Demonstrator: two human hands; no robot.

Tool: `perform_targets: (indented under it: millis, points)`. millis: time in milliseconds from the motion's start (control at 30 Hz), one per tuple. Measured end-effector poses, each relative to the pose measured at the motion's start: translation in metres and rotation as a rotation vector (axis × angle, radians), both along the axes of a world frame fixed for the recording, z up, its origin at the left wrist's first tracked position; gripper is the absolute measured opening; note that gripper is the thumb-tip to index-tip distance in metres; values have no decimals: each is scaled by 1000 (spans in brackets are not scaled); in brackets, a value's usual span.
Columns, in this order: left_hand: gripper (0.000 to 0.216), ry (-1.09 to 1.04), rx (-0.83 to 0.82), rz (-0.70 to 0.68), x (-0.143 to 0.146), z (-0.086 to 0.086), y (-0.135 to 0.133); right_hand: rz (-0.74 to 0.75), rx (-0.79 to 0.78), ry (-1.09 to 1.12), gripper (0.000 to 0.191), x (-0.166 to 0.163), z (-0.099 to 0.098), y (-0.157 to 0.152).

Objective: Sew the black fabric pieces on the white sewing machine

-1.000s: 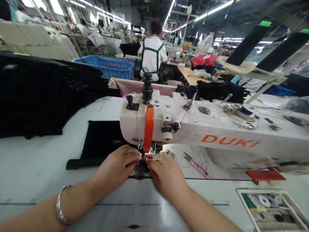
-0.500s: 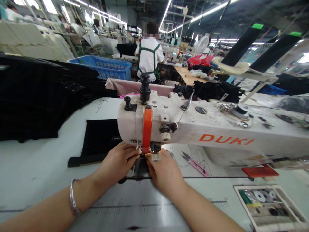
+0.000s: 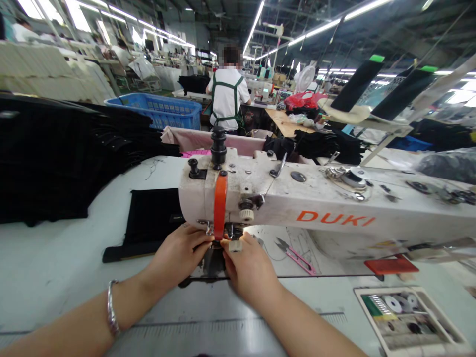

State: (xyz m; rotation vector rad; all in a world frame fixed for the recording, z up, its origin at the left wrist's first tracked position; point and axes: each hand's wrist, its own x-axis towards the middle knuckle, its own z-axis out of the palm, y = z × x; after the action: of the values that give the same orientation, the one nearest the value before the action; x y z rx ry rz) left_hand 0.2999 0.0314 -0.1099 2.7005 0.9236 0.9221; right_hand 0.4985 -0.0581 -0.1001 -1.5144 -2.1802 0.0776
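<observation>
Step in hand: seating black cloth (image 3: 152,218) under the sewing machine (image 3: 316,203) foot, 12 o'clock of both hands. Left hand (image 3: 178,254) and right hand (image 3: 250,267) pinch its edge, fingers curled. Cloth trails toward 10 o'clock. Feeding probably needs the edge kept flat

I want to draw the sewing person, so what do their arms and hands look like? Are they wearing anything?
No gloves and no sleeves in view: both forearms are bare. The wrist of the left hand wears a thin silver bangle. On the right hand, a small pale cap, maybe a thimble, seems to sit on one finger. No watch shows.
</observation>
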Motion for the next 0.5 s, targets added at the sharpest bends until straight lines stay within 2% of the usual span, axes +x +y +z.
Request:
perform_targets:
  millis: [233,367,500]
  points:
    - [23,-10,-7,-27,-3,-2,-4,2,21,-14,21,-2,-6,-5]
    - [23,6,-30,-19,1,-4,-7,-6,39,3,28,-2,-5,-5]
    - [20,76,-53,-35,-2,7,4,-5,54,73,31,1,-5,-5]
